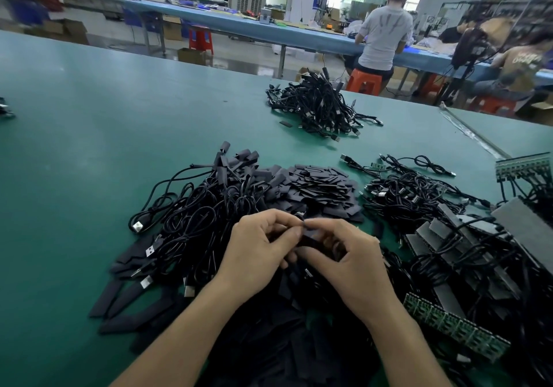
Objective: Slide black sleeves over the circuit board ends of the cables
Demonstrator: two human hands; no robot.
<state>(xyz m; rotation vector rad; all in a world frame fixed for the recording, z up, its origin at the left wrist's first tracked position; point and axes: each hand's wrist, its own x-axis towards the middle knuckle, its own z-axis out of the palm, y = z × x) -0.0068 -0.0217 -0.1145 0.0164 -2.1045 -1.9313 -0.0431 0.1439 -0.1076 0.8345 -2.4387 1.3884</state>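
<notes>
Both hands meet low in the middle of the view, above a green table [89,147] strewn with black parts. The left hand [257,249] is curled narrow, its thumb and forefinger pinched together on the near end of a black sleeve [311,241], with a thin loop of cable [300,217] showing just above the fingertips. The right hand [353,264] is curled too, its fingers wrapped round the other end of the same sleeve, so the piece spans the small gap between the two hands. Whether a circuit board end sits inside it cannot be told, since the fingers hide it. Just beyond the hands lies a heap of loose sleeves [323,189], flat and dark, and more of them are spread on the table under the forearms and out to the left. Left of that heap is a tangle of cables with sleeves fitted [209,207], their plugs pointing toward the near edge. To the right lies another tangle [419,189] of cables, and nearer the right edge a strip of green boards [454,326] rests among grey panels. A further cable pile [317,108] sits well apart, toward the far edge of the table. Behind it a person in a grey shirt [384,33] sits on an orange stool [363,82] at a blue bench.
</notes>
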